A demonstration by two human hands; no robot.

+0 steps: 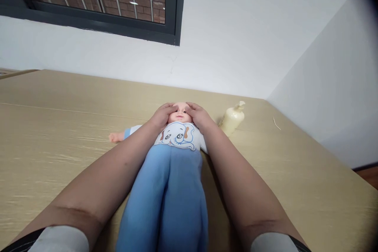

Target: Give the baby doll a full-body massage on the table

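Note:
A baby doll [180, 117] lies on its back on the table, its feet end toward me. It wears a white top with an elephant face [177, 136] on the chest and blue trousers [184, 189]. My left hand [162, 115] cups one side of the doll's head, thumb near its eye. Around the other side curves my right hand [200, 115], its thumb also on the face beside the eye. The fingers wrap the top and sides of the head and are partly hidden. One doll arm [118, 136] stretches out left; the other is mostly covered by my right forearm.
A cream pump bottle [233, 118] stands on the wooden table [73, 102], right of the doll. Farther right lies a thin pale strand [277, 123]. White walls [224, 39] border the table behind and on the right, with a dark-framed window [173, 4] above.

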